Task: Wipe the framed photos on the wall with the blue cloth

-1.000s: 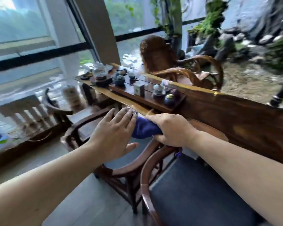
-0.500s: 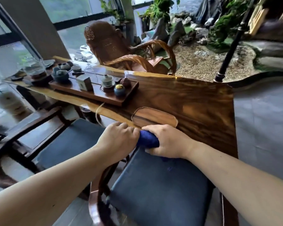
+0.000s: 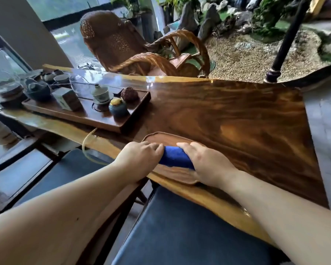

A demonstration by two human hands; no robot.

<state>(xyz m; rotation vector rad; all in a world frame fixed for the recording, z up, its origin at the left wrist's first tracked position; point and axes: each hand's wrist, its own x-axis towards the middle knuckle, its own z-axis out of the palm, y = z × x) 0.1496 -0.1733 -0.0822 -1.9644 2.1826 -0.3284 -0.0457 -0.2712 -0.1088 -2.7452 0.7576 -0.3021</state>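
While the left hand (image 3: 139, 159) curls its fingers (image 3: 154, 148) shut over one end of the blue cloth (image 3: 175, 157), the rolled cloth lies above the small wooden tray (image 3: 172, 174) on the table's (image 3: 237, 119) near edge, its other end gripped under the right hand's (image 3: 208, 161) closed fingers (image 3: 187, 147).

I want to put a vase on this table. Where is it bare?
The table is bare right of the tea tray, from its far edge to the shallow dish by both hands. The left end is crowded with teaware.
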